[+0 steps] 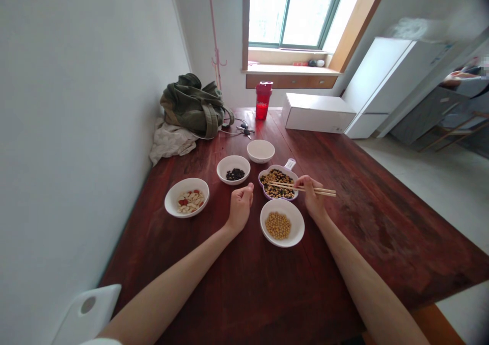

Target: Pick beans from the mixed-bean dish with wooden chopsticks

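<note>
My right hand (312,196) grips a pair of wooden chopsticks (326,192), whose tips reach into a purple-rimmed dish with a handle (291,164). Mixed yellow and dark beans (280,176) fill that dish. My left hand (240,210) rests closed as a fist on the table, just left of the dish; nothing shows in it. Nearest me, a white bowl (301,229) contains yellow soybeans (278,225). Beyond my left hand, another white bowl (221,165) contains black beans (235,174). Further left, a third bowl (168,202) has pale and reddish nut pieces (190,201).
Behind the dish sits one more white bowl (261,151) with no contents visible. A green bag (194,105), cloth (171,141), keys (245,130), red bottle (263,101) and white box (319,113) line the far side of the dark red table (367,207). A wall borders the left.
</note>
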A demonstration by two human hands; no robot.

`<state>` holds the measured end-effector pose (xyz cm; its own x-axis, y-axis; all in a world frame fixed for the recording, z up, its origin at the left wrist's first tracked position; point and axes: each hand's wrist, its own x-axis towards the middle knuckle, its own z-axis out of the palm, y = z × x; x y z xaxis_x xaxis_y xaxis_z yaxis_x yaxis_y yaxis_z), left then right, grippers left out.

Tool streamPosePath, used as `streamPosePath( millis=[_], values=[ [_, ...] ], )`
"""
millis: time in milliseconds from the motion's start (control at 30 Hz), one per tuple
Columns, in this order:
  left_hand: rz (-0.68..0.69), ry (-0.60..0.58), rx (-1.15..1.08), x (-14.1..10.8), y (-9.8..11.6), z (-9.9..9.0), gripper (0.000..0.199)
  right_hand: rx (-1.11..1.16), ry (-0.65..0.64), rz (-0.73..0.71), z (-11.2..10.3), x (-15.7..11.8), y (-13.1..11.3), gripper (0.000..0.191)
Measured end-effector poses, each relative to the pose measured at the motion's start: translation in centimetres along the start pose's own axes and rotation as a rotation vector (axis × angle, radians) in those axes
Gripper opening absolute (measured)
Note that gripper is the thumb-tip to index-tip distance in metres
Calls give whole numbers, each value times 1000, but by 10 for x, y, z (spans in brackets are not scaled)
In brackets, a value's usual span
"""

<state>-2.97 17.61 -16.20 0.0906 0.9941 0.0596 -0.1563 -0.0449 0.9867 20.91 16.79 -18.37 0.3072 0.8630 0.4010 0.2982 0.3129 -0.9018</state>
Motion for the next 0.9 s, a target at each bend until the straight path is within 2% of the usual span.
streamPosePath(
  millis=[133, 300, 433, 667, 767, 900],
  values=[
    [12, 2, 4, 1, -1, 0, 61, 51, 52, 19, 0, 2, 5, 54],
    [8, 4, -8, 1, -2, 0, 60, 333, 140, 99, -3, 12, 8, 49],
    [-6, -13, -7, 1, -1, 0, 60, 443, -5, 177, -14, 17, 2, 51],
    [26, -77, 27, 0, 2, 1, 62, 353, -208, 216, -23, 16, -8, 60],
    [33, -98, 48, 0, 3, 2, 63, 343, -193, 209, -22, 17, -7, 61],
    [29, -104, 46, -1, 3, 2, 63, 384, -71, 163, -20, 19, -2, 57]
  ],
)
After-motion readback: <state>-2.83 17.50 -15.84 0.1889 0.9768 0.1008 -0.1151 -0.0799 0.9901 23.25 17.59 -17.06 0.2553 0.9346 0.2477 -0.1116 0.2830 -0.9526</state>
